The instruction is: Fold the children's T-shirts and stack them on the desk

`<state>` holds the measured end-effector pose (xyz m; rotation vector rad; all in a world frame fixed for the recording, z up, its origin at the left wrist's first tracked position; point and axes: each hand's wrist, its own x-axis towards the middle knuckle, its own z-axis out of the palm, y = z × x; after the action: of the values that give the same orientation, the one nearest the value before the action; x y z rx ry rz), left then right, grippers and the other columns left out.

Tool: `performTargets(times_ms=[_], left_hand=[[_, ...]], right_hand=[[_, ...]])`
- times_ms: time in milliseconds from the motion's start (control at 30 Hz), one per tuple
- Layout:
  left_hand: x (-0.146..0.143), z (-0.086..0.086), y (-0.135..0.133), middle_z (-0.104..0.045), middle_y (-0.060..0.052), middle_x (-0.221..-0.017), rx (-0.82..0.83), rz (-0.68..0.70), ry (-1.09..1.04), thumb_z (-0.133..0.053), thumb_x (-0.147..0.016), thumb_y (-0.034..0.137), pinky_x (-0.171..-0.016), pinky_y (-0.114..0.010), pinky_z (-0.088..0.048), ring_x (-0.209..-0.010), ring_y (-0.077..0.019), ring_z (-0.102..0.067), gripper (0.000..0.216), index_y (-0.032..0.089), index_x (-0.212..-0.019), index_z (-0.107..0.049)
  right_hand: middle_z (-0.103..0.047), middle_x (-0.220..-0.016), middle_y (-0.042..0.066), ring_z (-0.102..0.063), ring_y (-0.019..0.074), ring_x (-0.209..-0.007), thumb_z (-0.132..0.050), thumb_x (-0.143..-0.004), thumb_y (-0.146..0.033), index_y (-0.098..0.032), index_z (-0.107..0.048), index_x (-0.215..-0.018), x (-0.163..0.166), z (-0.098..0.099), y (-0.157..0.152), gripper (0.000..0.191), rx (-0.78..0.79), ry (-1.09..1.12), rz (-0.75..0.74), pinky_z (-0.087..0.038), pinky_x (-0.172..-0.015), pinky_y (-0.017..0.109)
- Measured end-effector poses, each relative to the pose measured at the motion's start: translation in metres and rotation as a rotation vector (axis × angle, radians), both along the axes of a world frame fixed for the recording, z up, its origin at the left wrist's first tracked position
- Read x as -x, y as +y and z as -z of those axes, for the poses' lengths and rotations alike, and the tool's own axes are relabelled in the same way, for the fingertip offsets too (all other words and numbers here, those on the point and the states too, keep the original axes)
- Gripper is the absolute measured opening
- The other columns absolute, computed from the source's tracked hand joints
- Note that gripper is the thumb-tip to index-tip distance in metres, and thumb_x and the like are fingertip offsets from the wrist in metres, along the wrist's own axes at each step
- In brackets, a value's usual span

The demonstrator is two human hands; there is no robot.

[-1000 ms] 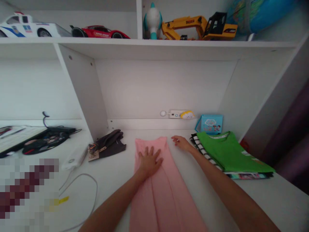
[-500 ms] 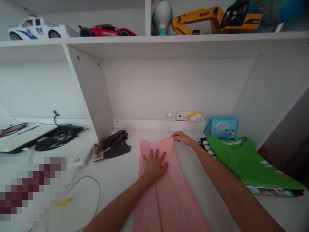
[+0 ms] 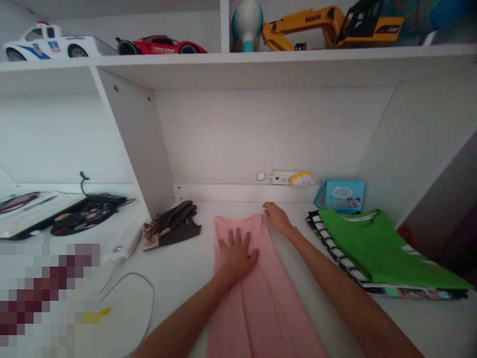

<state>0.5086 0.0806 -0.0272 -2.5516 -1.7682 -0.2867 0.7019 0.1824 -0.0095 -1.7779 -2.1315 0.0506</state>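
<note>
A long pink garment (image 3: 257,298) lies folded lengthwise on the white desk (image 3: 179,278), running from the near edge toward the back wall. My left hand (image 3: 236,251) rests flat on its upper part with the fingers spread. My right hand (image 3: 275,218) is at the garment's far right corner, fingers curled and pinching the pink edge. A folded green shirt (image 3: 376,248) tops a stack with a black-and-white striped piece, just right of my right arm.
A dark grey folded cloth (image 3: 173,223) lies left of the pink garment. A power strip (image 3: 285,178) and a blue booklet (image 3: 341,195) stand at the back. A white cable (image 3: 130,293) loops at the left. Toy cars and a yellow excavator (image 3: 331,25) sit on the shelf above.
My right hand moved left from the bare desk to the pink garment's far right corner and took hold of it. My left hand stayed flat on the fabric.
</note>
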Motion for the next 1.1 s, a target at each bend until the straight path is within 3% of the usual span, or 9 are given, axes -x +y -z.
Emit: performTargets(times_ms=[167,233,300,367,467,633,767,967,1100], left_hand=[[-0.002,0.003,0.000,-0.017,-0.014,-0.143,-0.009,-0.024,0.005,-0.014,-0.082,0.060,-0.094,-0.061,-0.013,-0.129,-0.0370,-0.011,0.067,0.024,-0.138,-0.021],[-0.002,0.001,0.000,-0.019,-0.016,-0.142,0.005,-0.035,0.008,-0.016,-0.081,0.061,-0.093,-0.060,-0.014,-0.128,-0.0373,-0.013,0.069,0.022,-0.137,-0.022],[0.000,-0.005,0.001,-0.025,-0.017,-0.139,0.022,-0.023,0.015,-0.017,-0.081,0.063,-0.092,-0.059,-0.018,-0.127,-0.0374,-0.018,0.068,0.023,-0.135,-0.027],[0.002,-0.012,0.005,-0.038,-0.015,-0.132,0.017,-0.014,0.017,-0.015,-0.083,0.060,-0.092,-0.057,-0.021,-0.122,-0.0353,-0.029,0.063,0.024,-0.128,-0.039],[0.008,-0.020,0.013,-0.049,-0.011,-0.121,-0.055,-0.041,0.012,-0.014,-0.087,0.051,-0.095,-0.054,-0.019,-0.116,-0.0303,-0.037,0.054,0.025,-0.121,-0.046],[0.017,-0.014,0.023,-0.022,-0.007,-0.142,0.044,-0.037,0.027,-0.022,-0.081,0.061,-0.096,-0.058,-0.011,-0.129,-0.0354,-0.012,0.061,0.032,-0.134,-0.027],[0.020,-0.010,0.025,-0.011,-0.008,-0.145,0.118,-0.027,0.021,-0.020,-0.075,0.071,-0.094,-0.061,-0.009,-0.129,-0.0403,-0.006,0.072,0.034,-0.136,-0.022],[0.014,-0.007,0.028,-0.007,-0.011,-0.145,0.150,-0.050,0.003,-0.018,-0.071,0.076,-0.093,-0.063,-0.007,-0.128,-0.0424,-0.003,0.079,0.033,-0.137,-0.017],[0.012,-0.001,0.031,-0.008,-0.011,-0.145,0.126,-0.057,0.004,-0.016,-0.072,0.074,-0.095,-0.060,-0.008,-0.129,-0.0400,-0.002,0.080,0.029,-0.138,-0.015]], right_hand=[[-0.033,-0.137,0.012,-0.027,0.0201,-0.127,-0.026,-0.088,-0.036,-0.012,-0.037,-0.130,0.021,0.024,-0.044,0.049,0.056,-0.113,-0.232,-0.025,-0.099,0.036],[-0.026,-0.139,0.016,-0.021,0.0250,-0.128,-0.027,-0.087,-0.045,-0.009,-0.031,-0.133,0.025,0.029,-0.053,0.058,0.087,-0.138,-0.143,-0.024,-0.098,0.043],[-0.035,-0.135,0.017,-0.029,0.0281,-0.124,-0.032,-0.085,-0.047,-0.012,-0.039,-0.128,0.025,0.025,-0.052,0.056,0.107,-0.113,-0.021,-0.026,-0.095,0.047],[-0.050,-0.121,0.016,-0.042,0.0266,-0.114,-0.033,-0.086,-0.040,-0.015,-0.050,-0.117,0.021,0.016,-0.040,0.043,0.114,-0.076,0.042,-0.030,-0.091,0.044],[-0.059,-0.107,0.014,-0.051,0.0204,-0.102,-0.028,-0.087,-0.024,-0.014,-0.056,-0.106,0.014,0.004,-0.012,0.035,0.097,-0.028,0.104,-0.036,-0.085,0.032],[-0.065,-0.082,0.010,-0.058,0.0177,-0.080,-0.041,-0.082,-0.030,-0.014,-0.064,-0.085,0.012,0.005,0.025,0.028,0.127,0.069,0.170,-0.040,-0.068,0.024],[-0.065,-0.081,0.010,-0.059,0.0165,-0.073,-0.040,-0.080,-0.027,-0.013,-0.063,-0.086,0.011,0.008,0.034,0.027,0.126,0.163,0.235,-0.040,-0.059,0.022],[-0.061,-0.093,0.016,-0.057,0.0213,-0.084,-0.032,-0.081,-0.016,-0.011,-0.053,-0.104,0.014,0.014,0.026,0.031,0.061,0.197,0.378,-0.041,-0.067,0.029],[-0.056,-0.103,0.021,-0.052,0.0266,-0.098,-0.030,-0.086,-0.023,-0.009,-0.048,-0.111,0.021,0.008,0.016,0.034,0.034,0.159,0.337,-0.040,-0.078,0.037]])
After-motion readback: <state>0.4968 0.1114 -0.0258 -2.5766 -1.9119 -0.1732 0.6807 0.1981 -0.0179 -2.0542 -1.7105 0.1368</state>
